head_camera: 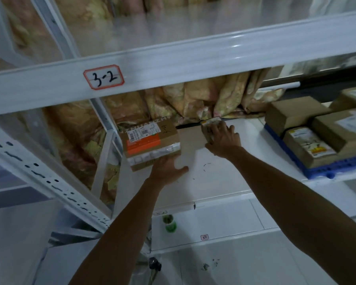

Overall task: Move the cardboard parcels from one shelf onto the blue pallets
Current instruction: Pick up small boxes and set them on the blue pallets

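Two bare hands reach into the white metal shelf (224, 173) under the beam with the label "3-2" (103, 77). The left hand (166, 171) grips the near lower edge of a cardboard parcel (150, 140); this box is rectangular, with an orange printed label and clear shiny tape, and it sits at the left end of the shelf beside the upright post. The right hand (222, 138) lies with fingers curled over a small parcel (209, 125) at the back edge of the shelf; it seems to be closing on it, but the box is mostly covered. Between the two parcels the smooth white shelf board is bare, with a few dark marks. On the right, one blue pallet (317, 171) with a ribbed plastic edge carries at least four brown boxes (296, 114), close together. Behind the shelf hangs a crumpled yellowish cloth (203, 97).
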The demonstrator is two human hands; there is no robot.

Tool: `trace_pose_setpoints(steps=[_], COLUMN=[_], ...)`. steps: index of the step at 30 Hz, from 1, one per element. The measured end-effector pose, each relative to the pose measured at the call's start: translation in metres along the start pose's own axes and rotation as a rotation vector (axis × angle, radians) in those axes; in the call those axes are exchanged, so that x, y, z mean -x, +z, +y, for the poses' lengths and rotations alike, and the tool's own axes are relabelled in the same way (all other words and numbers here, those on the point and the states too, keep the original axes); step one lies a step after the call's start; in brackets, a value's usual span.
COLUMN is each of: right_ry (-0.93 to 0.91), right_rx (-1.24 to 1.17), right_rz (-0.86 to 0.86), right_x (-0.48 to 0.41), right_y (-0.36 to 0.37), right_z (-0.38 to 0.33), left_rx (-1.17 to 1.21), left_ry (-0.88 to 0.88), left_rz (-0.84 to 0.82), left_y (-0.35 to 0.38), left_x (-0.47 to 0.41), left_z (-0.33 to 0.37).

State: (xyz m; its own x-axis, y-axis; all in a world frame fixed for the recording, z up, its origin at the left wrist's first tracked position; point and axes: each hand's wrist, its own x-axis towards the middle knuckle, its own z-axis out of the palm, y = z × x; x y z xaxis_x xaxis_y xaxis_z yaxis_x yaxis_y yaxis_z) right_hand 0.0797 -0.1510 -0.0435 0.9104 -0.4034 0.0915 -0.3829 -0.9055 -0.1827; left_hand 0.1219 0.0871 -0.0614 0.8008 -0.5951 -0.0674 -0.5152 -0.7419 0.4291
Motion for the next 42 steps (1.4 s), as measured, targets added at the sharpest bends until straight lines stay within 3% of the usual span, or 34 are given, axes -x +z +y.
trace_pose_setpoints(steps=[5,13,24,31,42], right_ry=[0.0,0.158,0.315,0.265,0.254], right_rx=[0.082,0.091,0.124,0.095,0.105], right_rz=[0.018,0.12,0.195,0.247,0.259], right_x=[0.031,0.111,0.192,0.219,0.268], right_y=[-0.033,-0.075,-0.103,-0.135,-0.169], right_z=[0.047,0.11,0.196,0.268,0.392], left_rx=[-0.026,-0.056,-0.108,-0.102,-0.225], left_ry=[0.058,0.254,0.381,0.368,0.513], left_rz=[-0.025,-0.075,-0.152,-0.11,0.093], left_y=[0.003,0.018,0.056,0.083,0.133], left_x=[-0.014,-0.028,-0.01,0.008,0.025], left_z=[0.041,0.122,0.217,0.294,0.421])
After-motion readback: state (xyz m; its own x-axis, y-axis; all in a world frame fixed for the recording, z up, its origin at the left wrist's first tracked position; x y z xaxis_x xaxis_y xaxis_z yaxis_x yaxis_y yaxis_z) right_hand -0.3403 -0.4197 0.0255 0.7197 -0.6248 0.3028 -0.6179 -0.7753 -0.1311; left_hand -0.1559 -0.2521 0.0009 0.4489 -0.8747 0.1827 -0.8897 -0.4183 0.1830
